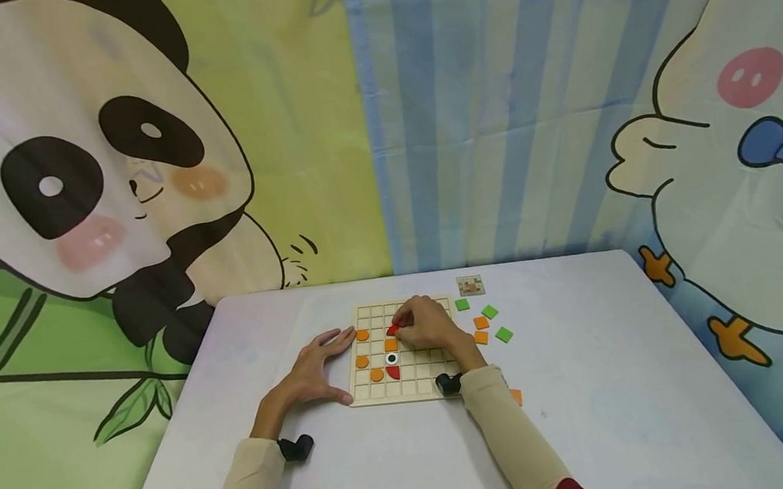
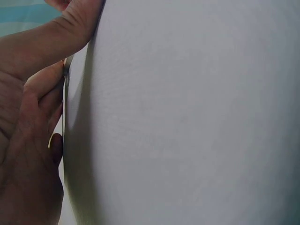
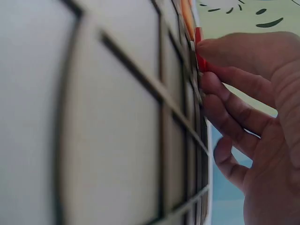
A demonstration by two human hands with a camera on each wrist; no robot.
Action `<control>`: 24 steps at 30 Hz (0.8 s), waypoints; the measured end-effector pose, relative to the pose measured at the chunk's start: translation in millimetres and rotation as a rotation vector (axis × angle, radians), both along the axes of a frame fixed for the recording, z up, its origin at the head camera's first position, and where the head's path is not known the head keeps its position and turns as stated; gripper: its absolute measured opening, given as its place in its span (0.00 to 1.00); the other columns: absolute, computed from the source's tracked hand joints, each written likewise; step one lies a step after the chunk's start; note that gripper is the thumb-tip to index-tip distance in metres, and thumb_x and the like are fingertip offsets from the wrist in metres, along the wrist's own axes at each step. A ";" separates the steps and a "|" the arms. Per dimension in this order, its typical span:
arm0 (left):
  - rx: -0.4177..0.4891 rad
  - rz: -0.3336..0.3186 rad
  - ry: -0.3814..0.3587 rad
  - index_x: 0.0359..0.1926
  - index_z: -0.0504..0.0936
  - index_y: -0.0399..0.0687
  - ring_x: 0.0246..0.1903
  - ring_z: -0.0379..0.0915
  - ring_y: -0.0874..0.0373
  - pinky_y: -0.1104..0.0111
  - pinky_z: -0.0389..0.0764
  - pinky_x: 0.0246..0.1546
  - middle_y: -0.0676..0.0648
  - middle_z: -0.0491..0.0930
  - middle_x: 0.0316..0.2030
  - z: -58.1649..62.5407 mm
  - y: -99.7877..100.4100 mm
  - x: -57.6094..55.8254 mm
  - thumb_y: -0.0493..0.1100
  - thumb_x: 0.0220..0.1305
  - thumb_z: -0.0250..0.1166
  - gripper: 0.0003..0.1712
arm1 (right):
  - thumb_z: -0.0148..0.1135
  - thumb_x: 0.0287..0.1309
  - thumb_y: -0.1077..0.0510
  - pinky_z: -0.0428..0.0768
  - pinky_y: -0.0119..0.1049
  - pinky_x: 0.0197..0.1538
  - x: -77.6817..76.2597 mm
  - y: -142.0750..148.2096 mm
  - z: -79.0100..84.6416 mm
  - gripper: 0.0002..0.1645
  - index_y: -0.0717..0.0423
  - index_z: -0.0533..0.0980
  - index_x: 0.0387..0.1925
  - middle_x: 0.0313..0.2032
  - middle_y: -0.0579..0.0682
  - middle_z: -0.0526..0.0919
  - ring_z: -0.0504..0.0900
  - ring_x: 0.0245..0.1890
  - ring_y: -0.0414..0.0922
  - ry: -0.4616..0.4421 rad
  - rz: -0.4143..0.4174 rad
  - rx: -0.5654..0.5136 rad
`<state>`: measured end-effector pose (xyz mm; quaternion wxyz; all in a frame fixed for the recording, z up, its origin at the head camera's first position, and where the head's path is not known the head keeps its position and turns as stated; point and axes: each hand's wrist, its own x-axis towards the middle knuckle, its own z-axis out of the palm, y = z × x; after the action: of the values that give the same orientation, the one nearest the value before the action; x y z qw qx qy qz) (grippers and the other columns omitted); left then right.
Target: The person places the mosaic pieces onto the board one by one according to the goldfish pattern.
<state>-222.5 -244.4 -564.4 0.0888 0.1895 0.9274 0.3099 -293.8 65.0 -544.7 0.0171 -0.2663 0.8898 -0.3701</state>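
Note:
A pale wooden grid board (image 1: 418, 388) lies on the white table. My right hand (image 1: 429, 323) reaches over its upper middle and pinches a red piece (image 1: 392, 329) between thumb and fingertips; in the right wrist view that red piece (image 3: 199, 49) stands close over the grid lines. Along the board's left edge my left hand (image 1: 315, 369) rests with fingers spread, thumb at the lower corner. Below the pinched piece sit an orange square (image 1: 390, 345), a white round piece with a black centre (image 1: 391, 359) and a red quarter-round piece (image 1: 393, 372). Orange discs (image 1: 376, 375) occupy cells further left.
Several green tiles (image 1: 490, 311) and orange tiles (image 1: 481, 322) are scattered right of the board. A small patterned card (image 1: 470, 285) lies near the table's back edge. One orange tile (image 1: 517, 397) is partly covered by the right sleeve. Printed cloth hangs behind the table.

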 end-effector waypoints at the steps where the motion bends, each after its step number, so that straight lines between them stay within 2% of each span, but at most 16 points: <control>1: 0.002 -0.002 -0.003 0.86 0.62 0.62 0.86 0.47 0.34 0.21 0.55 0.76 0.49 0.60 0.87 0.5 0.3 0.2 0.62 0.35 0.93 0.77 | 0.76 0.60 0.58 0.88 0.42 0.48 0.5 -0.2 -1.2 0.12 0.54 0.92 0.46 0.40 0.48 0.94 0.88 0.37 0.40 -0.009 -0.006 -0.003; 9: -0.007 -0.008 0.019 0.86 0.62 0.58 0.86 0.48 0.34 0.22 0.56 0.76 0.48 0.60 0.86 1.2 1.2 0.5 0.61 0.34 0.94 0.78 | 0.76 0.65 0.59 0.88 0.43 0.49 2.1 -1.6 -3.1 0.09 0.54 0.93 0.46 0.41 0.48 0.94 0.89 0.38 0.42 -0.017 -0.017 -0.016; 14: -0.009 -0.007 0.014 0.86 0.62 0.58 0.86 0.48 0.34 0.21 0.55 0.76 0.48 0.60 0.86 2.8 1.6 -0.4 0.61 0.35 0.93 0.77 | 0.75 0.65 0.57 0.88 0.41 0.49 0.9 -4.4 -2.5 0.08 0.49 0.93 0.45 0.41 0.45 0.95 0.89 0.37 0.38 -0.017 -0.024 0.014; 19: -0.012 -0.006 0.002 0.86 0.61 0.60 0.86 0.48 0.34 0.22 0.56 0.76 0.47 0.59 0.87 3.2 2.5 1.3 0.61 0.36 0.93 0.77 | 0.75 0.65 0.57 0.82 0.36 0.41 0.9 -5.3 -3.1 0.09 0.46 0.94 0.45 0.38 0.43 0.94 0.84 0.32 0.37 -0.013 -0.020 0.046; 24: 0.001 -0.004 0.003 0.86 0.62 0.59 0.86 0.48 0.34 0.22 0.56 0.76 0.47 0.60 0.86 3.9 2.6 2.3 0.60 0.35 0.94 0.77 | 0.75 0.65 0.58 0.75 0.33 0.34 2.0 -5.4 0.2 0.08 0.47 0.94 0.43 0.41 0.44 0.95 0.80 0.27 0.37 -0.011 0.009 0.032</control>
<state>-220.2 -241.8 -560.5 0.0881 0.1918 0.9271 0.3098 -291.7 59.6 -544.5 0.0279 -0.2681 0.8942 -0.3573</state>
